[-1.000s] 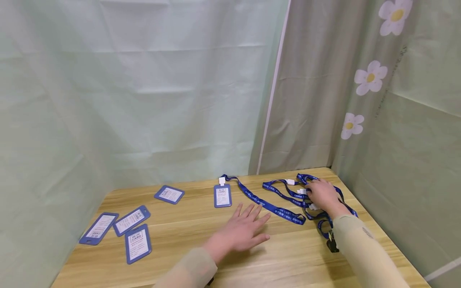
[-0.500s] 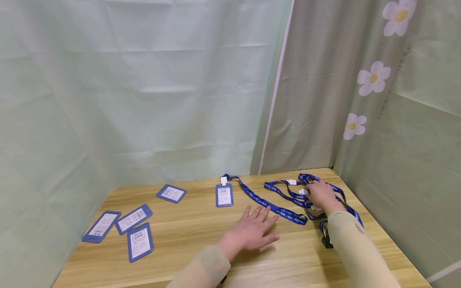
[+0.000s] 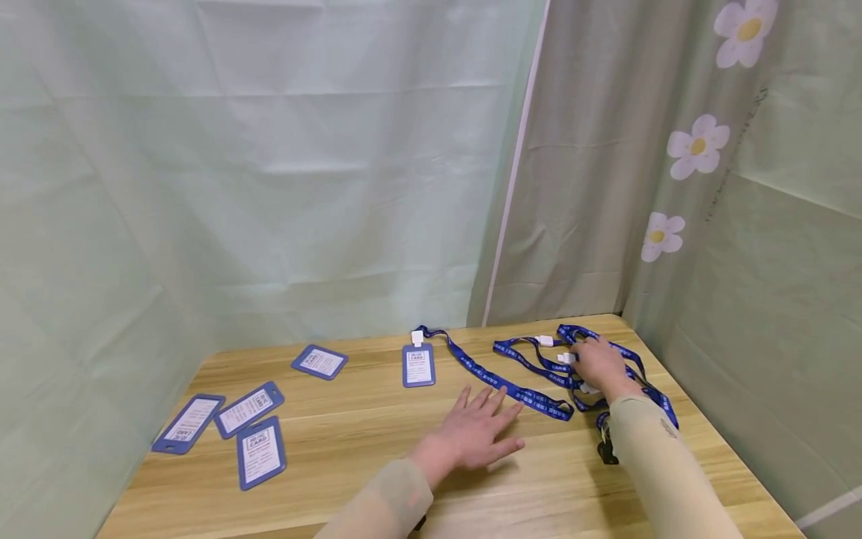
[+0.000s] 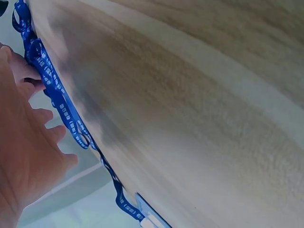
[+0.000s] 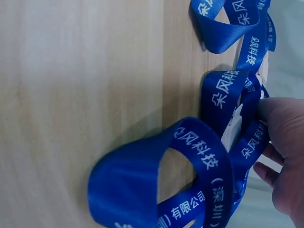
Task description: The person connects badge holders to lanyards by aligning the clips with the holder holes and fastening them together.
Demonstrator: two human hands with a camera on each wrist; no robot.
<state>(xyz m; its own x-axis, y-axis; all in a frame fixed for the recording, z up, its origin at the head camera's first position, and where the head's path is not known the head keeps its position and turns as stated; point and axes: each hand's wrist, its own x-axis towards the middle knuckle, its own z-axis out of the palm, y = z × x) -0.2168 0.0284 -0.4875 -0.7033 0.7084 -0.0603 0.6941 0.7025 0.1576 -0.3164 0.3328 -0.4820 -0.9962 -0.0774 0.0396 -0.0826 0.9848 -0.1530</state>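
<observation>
- While the table (image 3: 337, 427) bears every part, the work appears to be at an early stage: one card is joined to a lanyard, four are not.
- Heap (image 5: 216, 111): blue lanyards tangled on the table's right side, probably all left to pair; the tangle hides their number.
- Joined lanyard (image 3: 481, 373): blue, running from its card toward the heap.
- Right hand (image 3: 601, 367): at the heap, fingers about a blue band; whether they pinch it cannot be told.
- Left hand (image 3: 471, 434): palm down just beside the joined lanyard, fingers spread, holding nothing.
- Joined card (image 3: 419, 366): flat near the far edge, apparently finished.
- Loose cards (image 3: 261, 453): three together at left, one (image 3: 319, 362) apart behind them; none bears a lanyard.
- Clips (image 3: 567, 358): white; at least two show in the heap without cards.
</observation>
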